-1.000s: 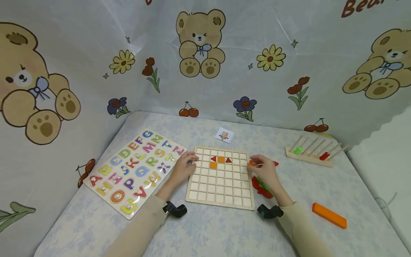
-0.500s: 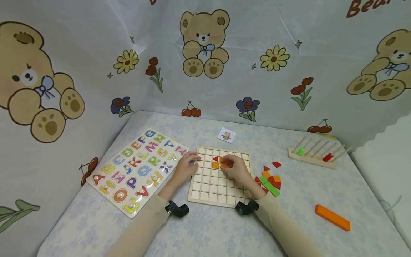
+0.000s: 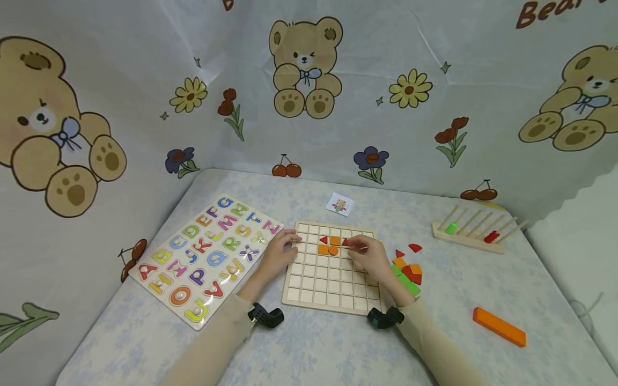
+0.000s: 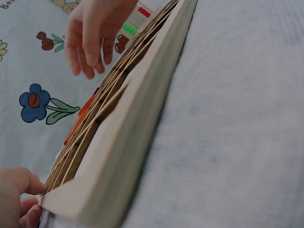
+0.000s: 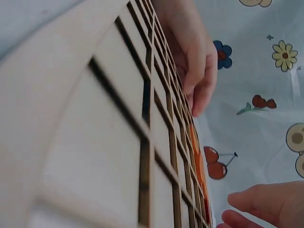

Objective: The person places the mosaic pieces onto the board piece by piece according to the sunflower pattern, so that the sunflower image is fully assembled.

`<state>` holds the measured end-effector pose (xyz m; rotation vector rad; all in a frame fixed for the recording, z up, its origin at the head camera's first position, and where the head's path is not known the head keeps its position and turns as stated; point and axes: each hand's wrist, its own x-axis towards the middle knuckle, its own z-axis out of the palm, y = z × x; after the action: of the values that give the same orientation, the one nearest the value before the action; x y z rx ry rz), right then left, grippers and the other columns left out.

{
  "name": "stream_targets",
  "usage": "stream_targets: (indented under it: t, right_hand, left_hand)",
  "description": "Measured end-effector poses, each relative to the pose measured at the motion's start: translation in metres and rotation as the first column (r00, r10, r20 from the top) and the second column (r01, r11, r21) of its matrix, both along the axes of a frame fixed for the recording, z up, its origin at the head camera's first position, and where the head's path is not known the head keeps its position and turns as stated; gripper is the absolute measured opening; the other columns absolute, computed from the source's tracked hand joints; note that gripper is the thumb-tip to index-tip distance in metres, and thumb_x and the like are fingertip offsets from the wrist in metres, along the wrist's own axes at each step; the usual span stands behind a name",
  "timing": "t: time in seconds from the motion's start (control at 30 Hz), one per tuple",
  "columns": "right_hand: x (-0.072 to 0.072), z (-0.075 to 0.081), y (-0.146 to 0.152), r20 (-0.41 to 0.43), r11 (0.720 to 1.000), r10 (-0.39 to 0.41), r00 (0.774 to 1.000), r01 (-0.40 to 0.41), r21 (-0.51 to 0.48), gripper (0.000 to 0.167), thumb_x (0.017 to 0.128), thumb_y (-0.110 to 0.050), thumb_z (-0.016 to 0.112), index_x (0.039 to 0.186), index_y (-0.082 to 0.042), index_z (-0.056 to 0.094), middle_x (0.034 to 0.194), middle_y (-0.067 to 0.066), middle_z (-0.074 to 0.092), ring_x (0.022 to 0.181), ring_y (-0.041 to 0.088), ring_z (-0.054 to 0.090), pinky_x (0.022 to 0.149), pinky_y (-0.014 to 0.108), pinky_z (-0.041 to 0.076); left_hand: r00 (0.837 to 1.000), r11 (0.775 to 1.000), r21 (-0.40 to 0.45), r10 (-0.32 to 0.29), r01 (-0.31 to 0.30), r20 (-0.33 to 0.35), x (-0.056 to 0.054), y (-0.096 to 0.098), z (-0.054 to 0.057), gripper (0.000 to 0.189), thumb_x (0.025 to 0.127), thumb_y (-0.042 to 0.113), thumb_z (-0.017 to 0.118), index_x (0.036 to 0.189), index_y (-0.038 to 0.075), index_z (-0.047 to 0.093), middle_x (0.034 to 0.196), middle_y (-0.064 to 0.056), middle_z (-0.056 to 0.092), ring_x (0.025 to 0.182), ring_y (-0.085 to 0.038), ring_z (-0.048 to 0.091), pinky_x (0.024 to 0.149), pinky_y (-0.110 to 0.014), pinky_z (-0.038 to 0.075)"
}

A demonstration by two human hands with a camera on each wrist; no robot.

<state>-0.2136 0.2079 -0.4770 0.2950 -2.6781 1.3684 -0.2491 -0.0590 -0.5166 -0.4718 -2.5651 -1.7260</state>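
Note:
A wooden grid board (image 3: 309, 289) lies on the table. At its left edge my left hand (image 3: 279, 249) grips the rim, thumb on top; the left wrist view shows its thumb and fingers (image 4: 31, 185) at the corner. Over the board's upper right cells hovers my right hand (image 3: 368, 254), fingers loosely bent with nothing between them. Several pieces sit in cells: a red triangle (image 3: 324, 239), an orange square (image 3: 335, 240), another orange square (image 3: 323, 249) and an orange round piece (image 3: 333, 250). A second red triangle (image 3: 345, 242) is partly hidden by the right fingers.
Right of the board lies a pile of red, orange and green pieces (image 3: 410, 271). An alphabet puzzle board (image 3: 207, 257) is at left, a pattern card (image 3: 340, 205) behind. Farther right are a peg rack (image 3: 468, 241) with beads and an orange bar (image 3: 499, 327).
My right hand has carried an orange round piece from the right side to the board, let it go in a cell, and drawn back slightly rightward. The left hand stays at the rim.

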Motion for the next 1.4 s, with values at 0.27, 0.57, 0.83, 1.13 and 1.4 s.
stream_targets:
  t: [0.27,0.57,0.83,1.13,1.4]
  right_hand:
    - [0.032,0.004,0.088,0.029,0.981,-0.144,0.989,0.139,0.137,0.028,0.086,0.007,0.068,0.114,0.008,0.066,0.107,0.025,0.069,0.098,0.038,0.065,0.083,0.038,0.059]
    - [0.049,-0.003,0.143,0.122,0.966,-0.165,0.979,0.136,0.219,0.037,0.087,0.002,0.067,0.123,0.007,0.063,0.119,0.025,0.067,0.107,0.036,0.061,0.079,0.009,0.048]
    - [0.046,-0.005,0.142,0.099,0.970,-0.164,0.981,0.142,0.199,0.035,0.087,-0.001,0.071,0.120,0.006,0.064,0.111,0.025,0.069,0.095,0.030,0.063,0.075,0.009,0.049]
    - [0.045,-0.006,0.141,0.073,0.976,-0.196,0.978,0.187,0.115,0.031,0.088,0.001,0.070,0.118,0.007,0.064,0.102,0.024,0.068,0.081,-0.005,0.056,0.070,0.010,0.051]
    - [0.019,0.011,0.103,0.089,0.971,-0.235,0.968,0.238,-0.026,0.031,0.094,-0.004,0.065,0.122,0.008,0.062,0.109,0.028,0.068,0.080,-0.007,0.058,0.072,0.008,0.051]
  left_hand:
    - [1.000,1.000,0.003,-0.005,0.005,-0.008,0.000,0.001,0.000,0.021,0.092,0.003,0.062,0.112,0.003,0.070,0.139,-0.011,0.055,0.128,-0.030,0.054,0.108,-0.044,0.047]
    - [1.000,1.000,0.001,0.007,-0.007,-0.014,-0.001,-0.001,-0.003,0.022,0.092,0.001,0.063,0.112,0.003,0.071,0.139,-0.011,0.055,0.127,-0.029,0.054,0.106,-0.044,0.048]
    - [1.000,1.000,-0.004,0.011,-0.011,-0.004,-0.001,0.000,-0.002,0.022,0.091,-0.001,0.062,0.112,0.002,0.071,0.138,-0.012,0.056,0.128,-0.029,0.054,0.108,-0.043,0.048]
    - [1.000,1.000,-0.013,0.014,-0.014,0.017,0.000,0.001,0.001,0.023,0.092,0.001,0.062,0.112,0.002,0.070,0.139,-0.012,0.055,0.128,-0.028,0.054,0.109,-0.042,0.047]
    - [1.000,1.000,-0.014,0.012,-0.012,0.013,0.000,0.001,0.001,0.022,0.092,0.001,0.062,0.113,0.003,0.071,0.140,-0.011,0.055,0.129,-0.029,0.054,0.109,-0.043,0.047]
